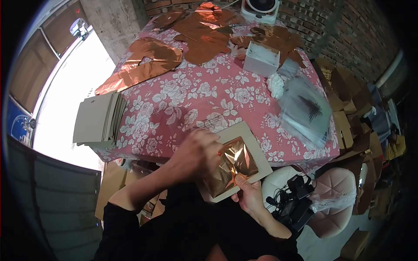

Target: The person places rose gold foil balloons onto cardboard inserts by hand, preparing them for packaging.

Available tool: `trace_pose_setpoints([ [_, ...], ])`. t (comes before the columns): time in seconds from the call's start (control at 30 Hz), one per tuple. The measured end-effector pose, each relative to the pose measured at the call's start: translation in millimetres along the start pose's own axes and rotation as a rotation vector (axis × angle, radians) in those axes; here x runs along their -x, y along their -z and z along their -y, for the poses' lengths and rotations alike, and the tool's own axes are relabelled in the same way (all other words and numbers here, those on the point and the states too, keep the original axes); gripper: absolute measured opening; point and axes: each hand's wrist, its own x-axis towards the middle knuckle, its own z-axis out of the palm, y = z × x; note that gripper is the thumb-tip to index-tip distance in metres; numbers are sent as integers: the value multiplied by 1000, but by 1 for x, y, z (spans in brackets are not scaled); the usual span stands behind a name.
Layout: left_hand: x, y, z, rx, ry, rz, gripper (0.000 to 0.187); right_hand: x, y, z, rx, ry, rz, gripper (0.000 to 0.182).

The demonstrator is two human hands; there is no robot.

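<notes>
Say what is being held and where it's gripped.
The cardboard frame with copper foil, by its near right edge, in the right hand.

Pink floral cloth covered the table [239, 95]. White box [257, 68] sat nr its far R side, w/ clear plastic bags [298, 124] closer in. Blk adapters [299, 188] & cables lay tangled on a white chair [272, 179], next to a pink chair [337, 185] w/ plastic wrap [333, 202]. Cardboard boxes [343, 130] crowded the R side, nr a brick wall [352, 43].
</notes>
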Motion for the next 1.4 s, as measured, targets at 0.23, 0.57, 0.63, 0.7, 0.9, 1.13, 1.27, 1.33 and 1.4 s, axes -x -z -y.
trace_pose_setpoints([
  [0.23,-20,-5,-23,-14,-226,-53,36,0,1,-8,-44,54,8,14],
  [0.57,88,19,-16,593,847,-451,38,-2,5,-14,-15,132,53,14],
  [0.63,102,12,-11,965,990,-289,50,-2,6,-18,14,170,94,17],
  [0.7,89,4,-19,1254,1066,-347,45,-3,7,-25,29,179,130,18],
  [0.9,75,-23,-15,1765,983,-405,40,-3,5,-38,62,169,207,20],
  [1.13,80,-13,-8,1679,1039,-319,29,-1,10,-52,73,-14,228,21],
  [1.27,84,-3,-4,1723,973,-337,28,7,27,-40,118,146,207,21],
  [1.33,91,-8,2,1677,983,-303,28,14,26,-30,99,116,212,19],
  [1.4,93,-9,0,1706,974,-249,29,19,31,-30,378,139,191,12],
])
